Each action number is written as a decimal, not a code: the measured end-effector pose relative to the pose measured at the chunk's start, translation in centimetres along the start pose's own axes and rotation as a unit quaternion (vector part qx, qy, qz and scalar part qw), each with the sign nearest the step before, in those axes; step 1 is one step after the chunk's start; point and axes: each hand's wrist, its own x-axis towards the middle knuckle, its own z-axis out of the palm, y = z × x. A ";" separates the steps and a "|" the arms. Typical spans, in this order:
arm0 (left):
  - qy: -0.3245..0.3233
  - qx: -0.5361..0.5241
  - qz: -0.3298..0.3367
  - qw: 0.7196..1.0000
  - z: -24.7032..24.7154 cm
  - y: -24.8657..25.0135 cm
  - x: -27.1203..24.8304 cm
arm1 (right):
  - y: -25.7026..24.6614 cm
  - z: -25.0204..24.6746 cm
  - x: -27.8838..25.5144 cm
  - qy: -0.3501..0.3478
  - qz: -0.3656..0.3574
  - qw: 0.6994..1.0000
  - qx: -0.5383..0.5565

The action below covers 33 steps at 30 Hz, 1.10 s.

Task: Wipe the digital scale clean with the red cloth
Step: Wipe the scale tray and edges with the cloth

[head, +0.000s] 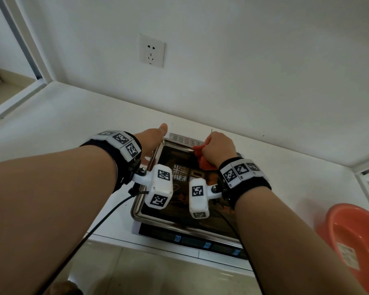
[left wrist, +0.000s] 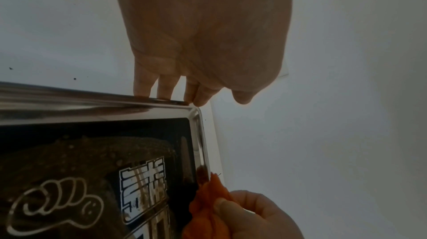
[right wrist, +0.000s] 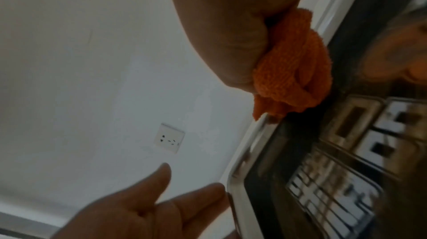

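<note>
The digital scale [head: 192, 241] stands on a white counter, and its steel pan [head: 137, 209] has a dark printed, reflective surface. My right hand [head: 218, 146] grips the bunched red cloth [head: 202, 159] and presses it on the pan's far rim. In the right wrist view the cloth [right wrist: 295, 71] sits on the pan's edge [right wrist: 242, 160] under the fist [right wrist: 231, 23]. My left hand [head: 150, 143] is open. Its straight fingers [left wrist: 166, 89] rest against the outside of the pan's left rim [left wrist: 92, 104] near the far corner.
An orange-red plastic basin [head: 354, 237] sits on the counter at the right. The white wall with a socket [head: 151, 51] rises close behind the scale. A black cable [head: 94, 226] hangs from my left wrist past the counter's front edge.
</note>
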 end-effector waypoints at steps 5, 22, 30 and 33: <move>-0.025 -0.002 -0.001 1.000 -0.5 -0.1 -0.1 | -0.3 1.3 -0.1 -0.002 -0.020 0.999 0.026; -0.064 -0.005 0.008 0.998 -0.8 -0.5 -0.9 | -2.1 2.9 1.3 -0.005 -0.042 0.999 -0.018; -0.077 -0.010 0.009 0.997 -1.2 -0.4 -1.5 | -3.6 2.0 2.2 -0.034 -0.049 0.998 -0.035; -0.079 -0.002 0.011 0.997 -1.4 -0.6 -1.5 | -3.9 2.8 1.9 -0.021 -0.032 0.998 -0.051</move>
